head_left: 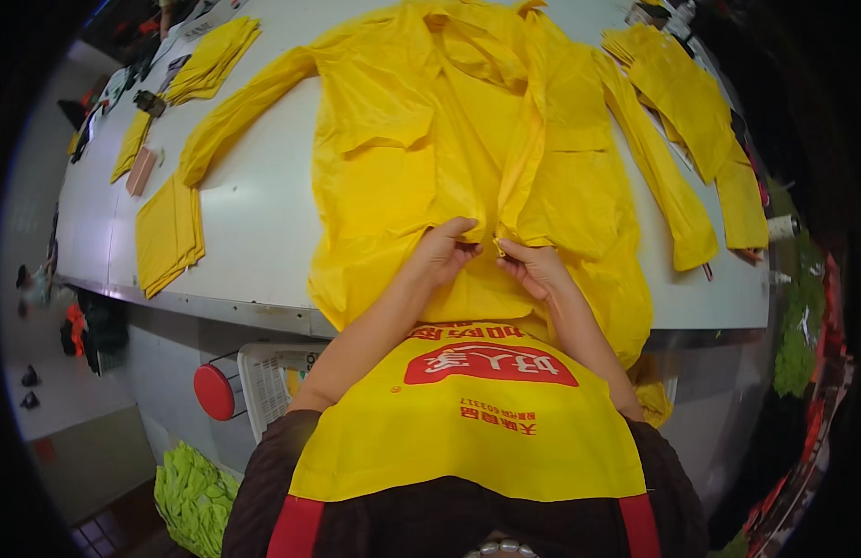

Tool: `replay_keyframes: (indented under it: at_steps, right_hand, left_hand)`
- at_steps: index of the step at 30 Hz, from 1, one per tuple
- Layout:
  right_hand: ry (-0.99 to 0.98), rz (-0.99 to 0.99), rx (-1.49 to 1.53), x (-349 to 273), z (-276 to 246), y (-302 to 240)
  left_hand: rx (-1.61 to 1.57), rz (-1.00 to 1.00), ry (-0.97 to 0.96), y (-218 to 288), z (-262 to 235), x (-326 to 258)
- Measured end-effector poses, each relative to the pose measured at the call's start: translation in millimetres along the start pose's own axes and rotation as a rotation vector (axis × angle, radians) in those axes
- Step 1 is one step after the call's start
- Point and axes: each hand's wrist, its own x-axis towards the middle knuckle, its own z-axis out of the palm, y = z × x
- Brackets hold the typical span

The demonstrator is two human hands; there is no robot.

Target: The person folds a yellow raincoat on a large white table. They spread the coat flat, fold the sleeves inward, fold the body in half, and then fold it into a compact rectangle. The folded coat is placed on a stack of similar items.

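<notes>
A yellow jacket (403, 167) lies spread face-up on a white table (254, 223), sleeves out to both sides, its lower hem hanging over the near edge. My left hand (446, 251) pinches the left front edge of the jacket near the hem. Right beside it, my right hand (533, 267) pinches the right front edge. The two hands almost touch at the front opening, where a small metal part shows between the fingertips. I wear a yellow apron (468, 418) with a red patch.
Stacks of folded yellow cloth pieces lie at the table's left (168, 232), back left (212, 60) and right (691, 102). A small brown block (140, 170) rests at the left. Below the table edge are a red round knob (214, 391), a white basket (272, 377) and green fabric (193, 498).
</notes>
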Motion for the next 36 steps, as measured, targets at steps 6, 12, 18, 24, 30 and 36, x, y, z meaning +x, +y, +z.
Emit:
replay_keyframes:
  at_steps: [6,12,18,24,30,36]
  right_hand:
    - [-0.021,-0.078,0.108,-16.7,13.9,0.7]
    - [0.036,-0.161,0.176,-7.8,11.3,20.8]
    - [0.051,-0.219,0.225,-4.8,11.9,25.0]
    - [0.063,-0.234,0.27,-2.6,15.4,27.1]
    - [0.09,-0.292,0.263,6.6,17.3,30.0]
    - [0.054,-0.176,0.316,11.0,-7.1,35.3]
  left_hand:
    - [-0.139,-0.01,-0.055,-5.5,7.2,-2.7]
    - [-0.293,0.054,-0.01,-17.6,20.1,3.2]
    - [-0.322,0.069,-0.013,-19.8,23.9,4.3]
    - [-0.27,0.129,-0.034,-24.3,25.8,3.3]
    - [-0.099,0.083,-0.045,-30.8,6.9,7.4]
    - [0.184,0.031,-0.12,-44.7,1.6,1.7]
